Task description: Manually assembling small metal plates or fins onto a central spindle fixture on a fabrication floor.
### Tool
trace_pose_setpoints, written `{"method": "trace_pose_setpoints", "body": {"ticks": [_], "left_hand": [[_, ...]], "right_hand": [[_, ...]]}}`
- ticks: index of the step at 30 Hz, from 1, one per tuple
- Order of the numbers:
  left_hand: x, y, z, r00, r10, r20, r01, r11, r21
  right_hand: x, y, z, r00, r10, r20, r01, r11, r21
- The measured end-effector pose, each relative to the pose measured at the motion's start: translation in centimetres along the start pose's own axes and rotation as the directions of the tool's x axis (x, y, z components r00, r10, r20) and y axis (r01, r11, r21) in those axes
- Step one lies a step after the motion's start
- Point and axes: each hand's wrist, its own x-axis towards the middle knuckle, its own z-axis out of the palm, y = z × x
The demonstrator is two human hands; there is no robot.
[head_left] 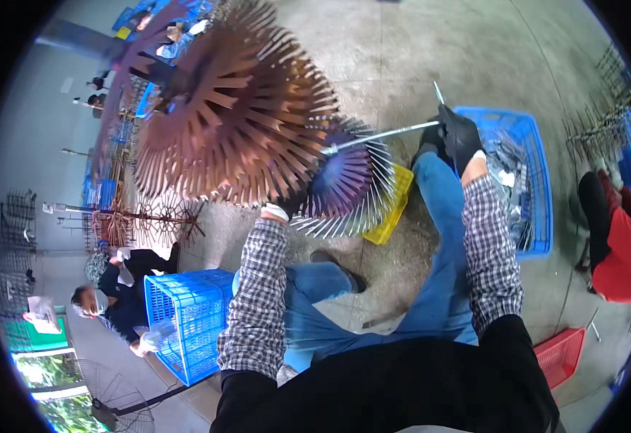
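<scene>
The right hand (461, 137) clamps a metal rod (384, 135) extending to the fanned metal strips (341, 177) on its left, apparently mid-adjustment, so careful alignment seems needed next, while the half-hidden left hand's (292, 203) grip I can't make out.

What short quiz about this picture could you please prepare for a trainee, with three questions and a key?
1. What does the person's right grip hold?
a) a red basket
b) a slim metal rod
c) a wire-caged fan

2. True or false: the blue basket beside the person's right leg contains metallic-looking pieces.

3. Fill in the colour: the basket partly hidden behind the purple-toned fanned strips is ____.

Key: 1. b; 2. true; 3. yellow.
</scene>
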Motion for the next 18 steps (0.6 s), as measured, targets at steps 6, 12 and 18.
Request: {"method": "trace_pose_setpoints", "body": {"ticks": [6, 12, 18], "left_hand": [[3.9, -2.1, -2.3, 0.97, -0.154, -0.188, 0.163, 0.986, 0.032], [0.1, -1.2, 0.2, 0.96, 0.274, 0.052, -0.269, 0.959, -0.087], [-1.7, 1.8, 1.8, 0.988, -0.02, 0.154, 0.042, 0.989, -0.144]], "right_hand": [[0.5, 1.2, -0.9, 0.998, 0.061, 0.027, -0.064, 0.99, 0.125], [-0.6, 0.5, -0.2, 0.999, 0.024, 0.025, -0.027, 0.993, 0.117], [-0.2, 1.8, 0.2, 0.992, -0.081, -0.095, 0.086, 0.995, 0.054]]}}
